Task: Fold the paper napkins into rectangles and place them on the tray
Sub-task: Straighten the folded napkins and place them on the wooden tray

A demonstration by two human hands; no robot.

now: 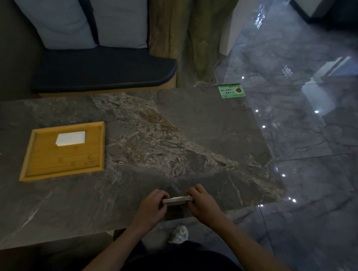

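Both hands work near the table's front edge: we see our left hand (152,204) and right hand (201,201) with fingers curled, each pinching one end of a folded paper napkin (178,199), held flat just above the table (194,124). Grey marble table fills most of the view. Wooden tray (39,164) sits well apart to the left, one folded white napkin (71,138) lying in its far half. Green card (231,91) rests at the far right corner. Crumpled white wad (179,234) lies below the table edge.
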